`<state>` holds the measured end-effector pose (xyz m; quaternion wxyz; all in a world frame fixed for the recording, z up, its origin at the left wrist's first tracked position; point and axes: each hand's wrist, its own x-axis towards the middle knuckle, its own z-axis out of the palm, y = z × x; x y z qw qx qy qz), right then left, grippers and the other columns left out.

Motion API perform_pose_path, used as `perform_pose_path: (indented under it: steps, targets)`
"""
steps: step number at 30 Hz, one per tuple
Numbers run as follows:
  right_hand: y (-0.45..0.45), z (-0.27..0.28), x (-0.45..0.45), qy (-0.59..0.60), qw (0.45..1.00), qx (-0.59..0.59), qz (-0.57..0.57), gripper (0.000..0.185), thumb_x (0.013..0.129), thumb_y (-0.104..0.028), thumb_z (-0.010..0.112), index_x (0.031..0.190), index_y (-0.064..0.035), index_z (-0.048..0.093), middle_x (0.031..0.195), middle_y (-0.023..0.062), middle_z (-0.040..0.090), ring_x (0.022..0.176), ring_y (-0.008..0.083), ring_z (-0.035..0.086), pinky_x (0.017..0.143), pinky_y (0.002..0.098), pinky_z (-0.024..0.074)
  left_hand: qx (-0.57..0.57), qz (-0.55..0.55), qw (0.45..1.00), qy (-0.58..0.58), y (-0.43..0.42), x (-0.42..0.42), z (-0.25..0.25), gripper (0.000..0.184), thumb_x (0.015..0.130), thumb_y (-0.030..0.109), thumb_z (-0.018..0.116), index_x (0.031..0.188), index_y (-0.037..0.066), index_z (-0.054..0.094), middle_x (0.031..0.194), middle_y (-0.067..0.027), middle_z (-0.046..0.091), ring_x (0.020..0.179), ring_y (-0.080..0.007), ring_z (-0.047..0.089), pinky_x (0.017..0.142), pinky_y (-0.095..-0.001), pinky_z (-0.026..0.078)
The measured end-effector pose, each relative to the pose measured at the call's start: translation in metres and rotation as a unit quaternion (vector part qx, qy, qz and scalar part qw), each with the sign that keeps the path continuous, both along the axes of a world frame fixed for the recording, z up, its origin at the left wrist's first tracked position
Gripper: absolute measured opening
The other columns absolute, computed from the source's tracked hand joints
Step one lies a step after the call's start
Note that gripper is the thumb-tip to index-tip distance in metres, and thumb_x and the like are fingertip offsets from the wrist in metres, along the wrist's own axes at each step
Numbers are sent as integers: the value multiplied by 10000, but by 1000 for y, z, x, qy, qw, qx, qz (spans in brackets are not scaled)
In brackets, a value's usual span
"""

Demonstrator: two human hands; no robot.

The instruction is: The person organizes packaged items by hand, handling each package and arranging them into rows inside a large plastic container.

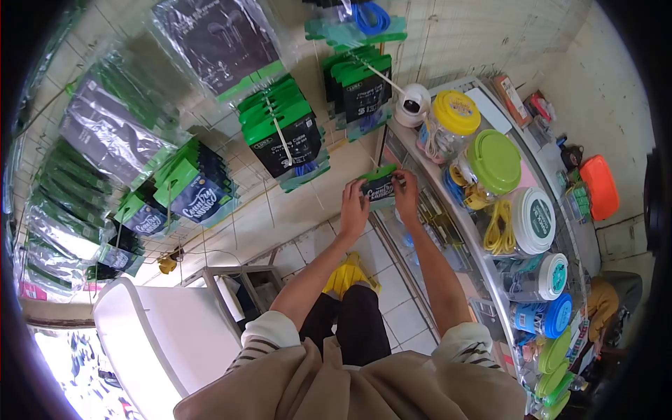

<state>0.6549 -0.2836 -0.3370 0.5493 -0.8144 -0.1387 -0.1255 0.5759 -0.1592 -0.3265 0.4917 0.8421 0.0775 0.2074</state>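
Observation:
Between my two hands is a small green and black packet with white lettering that reads "Country Music". My left hand has its fingers closed on the packet's left edge. The right edge is pinched by my right hand. Similar packets hang on the wall rack at the left. Black and green charging cable packs hang on a hook above my left hand, and more cable packs hang above the held packet.
Along the right runs a glass counter bearing jars with yellow, green, white and blue lids. A white panel stands at lower left. Another person is partly visible at the far right.

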Motion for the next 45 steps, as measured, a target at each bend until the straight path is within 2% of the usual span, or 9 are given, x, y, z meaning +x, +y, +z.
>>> perform_pose_path:
  steps: [13,21,31,36,38,39,41,42,45]
  targets:
    - [13,-12,19,-16,1000,1,-14,228,754,27,567,962,-56,527,870,75,515,800,199,499,676,306,404,-23,-4,999,-27,1,12,-7,445,771,-42,469,1198,49,386,1172,-164,361,1060,-326,415,868,-353,395]
    - [32,-31,44,-5,993,-66,96,520,711,79,532,1198,-76,433,1249,140,423,1164,317,366,965,368,307,38,22,999,16,15,47,-20,675,741,19,538,1337,85,228,1383,-186,151,1254,-375,216,994,-406,294]
    - [36,-51,37,29,983,-93,157,606,695,79,526,1265,-63,379,1303,166,369,1217,308,332,1011,358,269,-20,41,996,81,19,64,-23,695,724,30,527,1344,91,219,1411,-198,94,1244,-384,243,982,-389,313]
    - [9,-36,-41,182,942,-185,213,347,744,-39,516,1090,-7,510,1104,212,509,1065,375,448,912,419,360,-47,-53,991,112,2,-29,-10,515,792,155,545,1246,16,346,1183,-236,457,1085,-368,450,913,-396,363]
    - [-6,-116,-75,114,917,-270,270,265,725,-51,523,986,-39,564,1040,175,548,990,342,500,878,386,395,-91,-126,978,142,7,-92,-16,355,812,142,538,1155,72,477,1161,-164,491,1072,-333,469,936,-367,351]
    - [-1,-81,-98,244,885,-242,315,251,727,-56,511,968,-51,580,1024,166,556,956,324,521,849,382,414,-81,-118,969,201,11,-125,3,313,818,168,531,1115,72,509,1088,-151,526,1026,-315,491,902,-358,377]
    - [14,-54,-142,162,859,-273,401,231,747,-66,490,957,-52,587,880,154,597,865,294,568,774,371,448,-34,-67,970,230,26,-200,-20,288,812,196,505,1071,79,552,1039,-156,558,986,-319,520,856,-369,408]
    - [29,-43,-155,261,812,-260,453,220,797,-79,528,1009,-55,580,933,124,601,862,233,588,752,316,465,-26,-27,975,218,36,-239,-46,295,813,217,501,1071,88,563,1030,-144,573,984,-297,532,855,-370,410]
    - [86,2,-205,259,737,-211,588,222,828,-91,512,1039,-44,561,955,110,607,886,219,587,770,306,458,-109,196,944,244,67,-331,-5,273,801,159,521,1055,70,570,1024,-144,583,952,-281,558,829,-362,431]
